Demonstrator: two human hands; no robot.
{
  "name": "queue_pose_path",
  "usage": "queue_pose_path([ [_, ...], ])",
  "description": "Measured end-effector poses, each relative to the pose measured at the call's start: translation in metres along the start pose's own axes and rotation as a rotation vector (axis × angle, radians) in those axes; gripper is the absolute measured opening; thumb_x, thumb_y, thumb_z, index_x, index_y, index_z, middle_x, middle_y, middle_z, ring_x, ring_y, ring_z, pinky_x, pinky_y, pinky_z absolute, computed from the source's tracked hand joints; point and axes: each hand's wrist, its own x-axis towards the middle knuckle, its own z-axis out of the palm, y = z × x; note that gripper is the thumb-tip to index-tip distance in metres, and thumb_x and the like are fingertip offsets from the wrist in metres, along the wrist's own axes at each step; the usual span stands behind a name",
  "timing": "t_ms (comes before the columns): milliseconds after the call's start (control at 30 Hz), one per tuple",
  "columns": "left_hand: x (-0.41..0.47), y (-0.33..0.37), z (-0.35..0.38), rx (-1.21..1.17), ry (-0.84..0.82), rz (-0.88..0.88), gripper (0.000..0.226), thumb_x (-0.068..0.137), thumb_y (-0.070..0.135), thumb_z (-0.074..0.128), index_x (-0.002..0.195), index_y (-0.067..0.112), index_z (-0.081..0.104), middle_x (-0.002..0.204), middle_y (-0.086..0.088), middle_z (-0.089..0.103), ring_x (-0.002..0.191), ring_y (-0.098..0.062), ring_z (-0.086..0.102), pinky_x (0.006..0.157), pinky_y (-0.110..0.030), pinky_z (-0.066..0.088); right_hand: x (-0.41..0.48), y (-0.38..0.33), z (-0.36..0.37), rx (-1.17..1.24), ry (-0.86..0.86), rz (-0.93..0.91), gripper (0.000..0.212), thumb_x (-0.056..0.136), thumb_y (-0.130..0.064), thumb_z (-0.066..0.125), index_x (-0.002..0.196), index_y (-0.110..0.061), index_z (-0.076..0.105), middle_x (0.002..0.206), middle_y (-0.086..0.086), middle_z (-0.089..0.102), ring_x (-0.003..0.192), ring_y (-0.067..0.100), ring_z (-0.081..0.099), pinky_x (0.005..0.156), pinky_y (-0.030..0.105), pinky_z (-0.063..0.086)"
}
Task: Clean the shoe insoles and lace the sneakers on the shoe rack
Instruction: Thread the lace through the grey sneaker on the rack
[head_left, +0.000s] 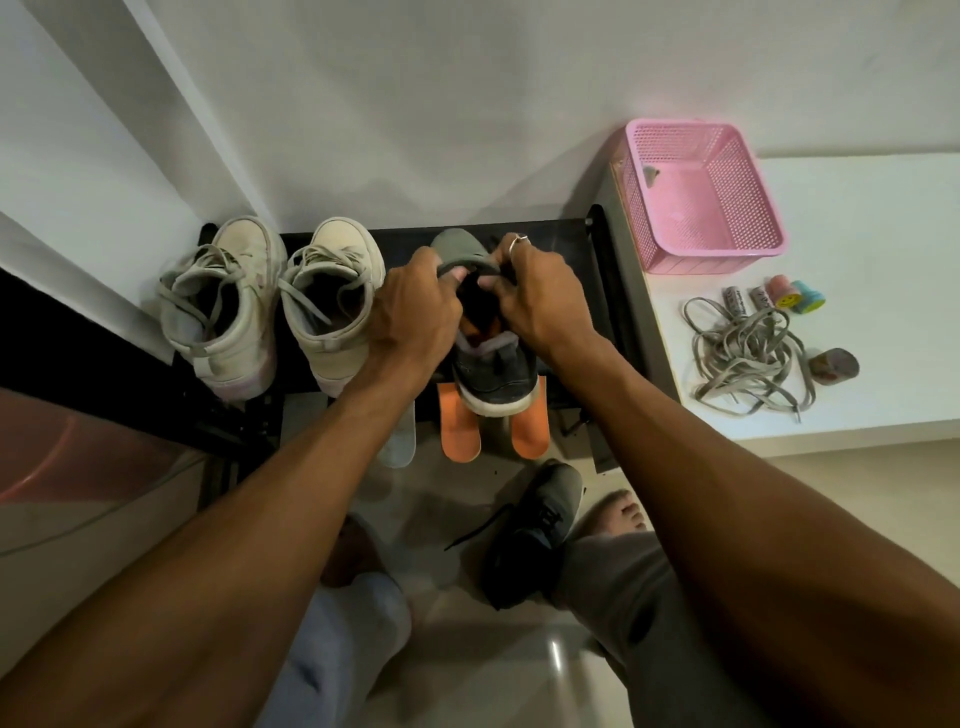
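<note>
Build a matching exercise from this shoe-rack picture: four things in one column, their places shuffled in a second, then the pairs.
1. pink perforated plastic basket
2. tangle of flat grey shoelaces
3. pair of orange foam insoles
4. dark grey sneaker with trailing black lace

A. jutting over the black shoe rack's front edge
B. on the beige floor, beside a bare foot
C. on the white ledge, against the wall
D. on the white ledge, nearer its front edge

Pairs: 1-C, 2-D, 3-A, 4-B.

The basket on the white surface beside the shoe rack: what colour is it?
The basket is pink, seen clearly in the head view.
</note>
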Motion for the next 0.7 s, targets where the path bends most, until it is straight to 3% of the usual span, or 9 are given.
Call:
queue_pose_path([
  [167, 0.009, -0.006, 0.003, -0.071, 0.000, -0.184, 0.039, 0.104, 0.041, 0.044, 0.080, 0.011, 0.051, 0.094, -0.020, 0.066, 0.087, -0.038, 0.057, 0.068, -0.036, 0.030, 0.002, -0.015, 0.002, 0.013, 0.084, 0.005, 0.032, 0.103, -0.044, 0.049, 0.104, -0.012, 0.053, 0.088, 0.006, 0.071, 0.075, 0.029, 0.067, 0.069, 0.045, 0.055],
  [333, 0.001, -0.004, 0.005, -0.036, -0.024, -0.184, 0.039, 0.106, 0.040, 0.043, 0.079, 0.013, 0.048, 0.080, -0.005, 0.052, 0.076, -0.024, 0.045, 0.066, -0.032, 0.024, 0.003, -0.010, 0.002, -0.010, -0.011, 0.022, 0.031, 0.106, -0.042, 0.042, 0.108, -0.013, 0.052, 0.091, 0.008, 0.071, 0.079, 0.029, 0.067, 0.073, 0.048, 0.056],
  [433, 0.004, -0.007, 0.005, -0.022, -0.018, -0.177, 0.041, 0.105, 0.042, 0.044, 0.075, 0.014, 0.046, 0.079, -0.004, 0.052, 0.075, -0.026, 0.045, 0.065, -0.033, 0.026, 0.000, -0.003, 0.000, 0.110, -0.041, -0.012, 0.034, 0.106, -0.043, 0.038, 0.111, -0.014, 0.055, 0.091, 0.006, 0.070, 0.079, 0.026, 0.067, 0.074, 0.046, 0.055],
  [567, 0.008, -0.010, 0.002, -0.022, -0.010, -0.165, 0.042, 0.104, 0.043, 0.044, 0.073, 0.015, 0.044, 0.077, -0.005, 0.051, 0.074, -0.028, 0.045, 0.065, -0.034, 0.027, 0.001, 0.002, -0.004, 0.121, -0.214, -0.052, 0.027, 0.094, -0.046, 0.063, 0.105, -0.022, 0.058, 0.092, -0.003, 0.068, 0.081, 0.015, 0.065, 0.071, 0.031, 0.051],
  [700, 0.003, -0.006, 0.003, -0.042, -0.014, -0.099, 0.049, 0.103, 0.043, 0.048, 0.062, 0.022, 0.033, 0.068, 0.000, 0.046, 0.070, -0.027, 0.044, 0.061, -0.031, 0.023, 0.003, 0.004, 0.002, -0.018, -0.183, -0.074, 0.028, 0.085, -0.029, 0.076, 0.091, -0.022, 0.049, 0.092, -0.006, 0.057, 0.082, 0.018, 0.059, 0.070, 0.036, 0.049],
])
